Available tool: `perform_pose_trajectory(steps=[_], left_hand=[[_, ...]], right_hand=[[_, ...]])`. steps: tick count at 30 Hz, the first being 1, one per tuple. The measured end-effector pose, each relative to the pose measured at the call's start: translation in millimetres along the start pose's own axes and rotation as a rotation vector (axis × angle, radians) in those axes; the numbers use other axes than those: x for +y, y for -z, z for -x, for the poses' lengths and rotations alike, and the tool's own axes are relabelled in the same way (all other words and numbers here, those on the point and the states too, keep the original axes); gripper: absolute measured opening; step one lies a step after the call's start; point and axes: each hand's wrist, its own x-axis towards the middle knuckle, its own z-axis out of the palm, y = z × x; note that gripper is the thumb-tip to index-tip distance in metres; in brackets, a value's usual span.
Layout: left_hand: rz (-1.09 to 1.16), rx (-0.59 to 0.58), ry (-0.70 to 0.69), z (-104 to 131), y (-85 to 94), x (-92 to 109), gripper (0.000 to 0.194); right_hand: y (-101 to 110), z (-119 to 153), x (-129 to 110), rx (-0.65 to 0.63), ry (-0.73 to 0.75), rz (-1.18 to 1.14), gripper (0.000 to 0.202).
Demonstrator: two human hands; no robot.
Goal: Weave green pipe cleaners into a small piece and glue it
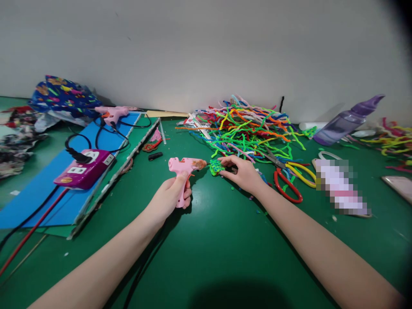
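A pink glue gun [183, 168] is wrapped in the fingers of my left hand [170, 195], its nozzle pointing right. The nozzle tip is at the left edge of a small green piece with blue spots [216, 168]. My right hand [241, 174] pinches this piece from its right side between thumb and fingers. A large heap of coloured pipe cleaners [251, 128] lies just behind both hands. Scissors with one red and one yellow handle [288, 180] rest open to the right of my right hand.
A purple power strip [84, 169] and a second pink glue gun [112, 115] lie on blue board [38, 197] at left. At right are a purple bottle [344, 124] and a phone [341, 189]. Cords cross the green table [206, 257].
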Motion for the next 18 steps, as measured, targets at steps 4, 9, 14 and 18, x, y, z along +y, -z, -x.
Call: perform_pose_trajectory(steps=[4,9,14,18], left_hand=[[0.014,-0.009,0.006,-0.9,-0.3,-1.1,0.038],[0.011,-0.012,0.014,-2.0,-0.9,-1.1,0.038],[-0.001,-0.006,0.015,-2.0,-1.7,-0.8,0.039],[-0.005,-0.012,0.020,-1.1,-2.3,-0.6,0.038]], right_hand=[[0.3,-0.4,-0.6,-0.001,-0.001,0.000,0.025],[0.8,-0.8,-2.2,-0.004,-0.016,0.001,0.024],[0.8,-0.7,-2.4,-0.004,-0.022,-0.003,0.025],[0.7,-0.6,-2.1,0.001,-0.017,-0.007,0.025]])
